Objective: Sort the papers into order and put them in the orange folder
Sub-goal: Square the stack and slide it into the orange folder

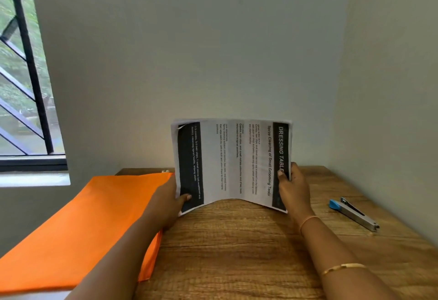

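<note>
Window (21, 74) with dark bars fills the far left, set in a pale wall. Below it the folder (83, 223), plain orange and closed, lies flat along the left side of the wooden table (237, 252); the left forearm crosses over its right edge.

The left hand (170, 202) grips the left edge of the papers (232, 164) low down, with the thumb on the printed front and the fingers hidden behind. The papers stand upright above the middle of the table, just right of the folder and not in it. They are turned sideways, so the print runs vertically, with a black band down each side and the heading "DRESSING TABLE" at the right. The sheets bow, so the bottom edge arches clear of the table in the middle while both lower corners sit at or near the wood.

The right hand (294, 188) grips the right edge, thumb on the front, with a thin bangle at its wrist.

Farther right a stapler (354, 213), blue at one end, lies on the table, well apart from the papers.
</note>
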Action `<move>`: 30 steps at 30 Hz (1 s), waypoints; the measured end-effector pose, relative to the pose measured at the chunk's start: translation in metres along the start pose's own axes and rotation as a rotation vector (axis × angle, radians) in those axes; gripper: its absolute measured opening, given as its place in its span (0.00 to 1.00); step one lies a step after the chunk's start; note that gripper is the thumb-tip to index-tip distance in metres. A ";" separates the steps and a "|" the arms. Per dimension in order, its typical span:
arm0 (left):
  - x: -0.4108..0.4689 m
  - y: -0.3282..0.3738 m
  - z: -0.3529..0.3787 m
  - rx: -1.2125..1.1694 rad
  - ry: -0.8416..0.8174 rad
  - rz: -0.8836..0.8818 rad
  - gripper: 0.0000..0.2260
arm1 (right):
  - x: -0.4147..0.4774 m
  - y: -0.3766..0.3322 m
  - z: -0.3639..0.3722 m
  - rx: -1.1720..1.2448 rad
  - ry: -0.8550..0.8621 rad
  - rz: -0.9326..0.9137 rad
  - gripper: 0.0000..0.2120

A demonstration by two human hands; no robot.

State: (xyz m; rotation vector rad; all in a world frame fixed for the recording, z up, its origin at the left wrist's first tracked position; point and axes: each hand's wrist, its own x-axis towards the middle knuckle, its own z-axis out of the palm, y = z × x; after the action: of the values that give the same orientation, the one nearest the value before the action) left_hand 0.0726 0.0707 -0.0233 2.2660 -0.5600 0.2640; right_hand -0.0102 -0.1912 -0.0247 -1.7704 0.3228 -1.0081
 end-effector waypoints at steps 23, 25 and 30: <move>-0.002 0.022 -0.010 -1.172 -0.086 -0.244 0.11 | -0.012 -0.030 0.013 0.020 0.100 0.417 0.39; -0.003 0.027 -0.004 -1.206 -0.033 -0.234 0.09 | -0.023 -0.032 0.029 0.463 -0.067 0.659 0.32; -0.006 0.038 0.015 -1.282 -0.076 -0.205 0.11 | -0.038 -0.049 0.048 0.906 -0.329 0.705 0.08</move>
State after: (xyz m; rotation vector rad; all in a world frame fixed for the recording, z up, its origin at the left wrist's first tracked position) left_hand 0.0497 0.0382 -0.0115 1.0622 -0.3497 -0.2475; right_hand -0.0089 -0.1145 -0.0060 -0.8492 0.2009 -0.2468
